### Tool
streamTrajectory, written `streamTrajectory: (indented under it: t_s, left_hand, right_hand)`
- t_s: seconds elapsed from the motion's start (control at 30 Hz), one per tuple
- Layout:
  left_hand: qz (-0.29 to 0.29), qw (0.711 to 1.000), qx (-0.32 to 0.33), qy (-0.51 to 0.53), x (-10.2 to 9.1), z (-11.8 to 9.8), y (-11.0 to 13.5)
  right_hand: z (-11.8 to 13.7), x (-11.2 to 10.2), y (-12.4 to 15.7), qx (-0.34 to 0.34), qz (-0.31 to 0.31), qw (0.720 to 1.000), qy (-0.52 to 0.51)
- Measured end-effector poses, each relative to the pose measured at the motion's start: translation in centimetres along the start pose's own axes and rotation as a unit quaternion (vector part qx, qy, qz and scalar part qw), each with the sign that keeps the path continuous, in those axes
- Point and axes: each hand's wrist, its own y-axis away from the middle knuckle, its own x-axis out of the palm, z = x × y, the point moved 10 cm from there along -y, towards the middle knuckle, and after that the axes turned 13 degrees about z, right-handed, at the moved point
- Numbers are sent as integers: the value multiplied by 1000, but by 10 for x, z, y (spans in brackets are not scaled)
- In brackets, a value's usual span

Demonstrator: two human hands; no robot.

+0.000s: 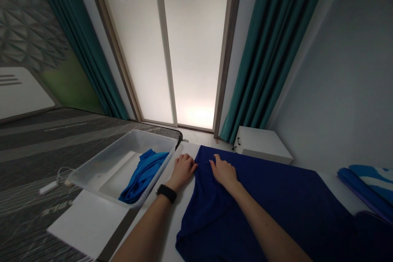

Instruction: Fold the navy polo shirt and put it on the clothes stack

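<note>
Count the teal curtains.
2: one teal curtain left of the frosted-glass door, the other teal curtain right of it. None seems hidden.

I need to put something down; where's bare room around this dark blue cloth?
The top of the low white cabinet by the teal fabric curtain offers room. A sliver of white flat tabletop shows between the dark blue cloth and the folded blue-and-white cloths. It's crowded left of the dark cloth: left hand, then translucent plastic bin.

The garment (pixel 276 196) looks like matt, lightly creased cloth, the bin (pixel 116 172) smooth translucent plastic, the desk (pixel 184 198) smooth, the curtain (pixel 270 49) pleated cloth, the door (pixel 196 57) frosted glass.
</note>
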Motion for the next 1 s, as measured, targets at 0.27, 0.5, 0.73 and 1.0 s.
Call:
streamTrajectory:
  t_s: [0.27, 0.5, 0.73, 1.0]
  left_hand:
    - [-2, 1000, 2, -5, 1, 0, -1]
    - [-11, 1000, -6, -16, -2, 2, 1]
    - [-11, 1000, -1, -16, -5, 1, 3]
    - [-17, 1000, 4, -21, -3, 4, 5]
  right_hand:
    - [-4, 1, 26, -37, 35, 998, 27]
    - [-4, -7, 24, -45, -9, 996, 74]
    - [23, -16, 15, -145, -48, 983, 102]
    - [73, 16, -16, -293, 19, 951, 100]
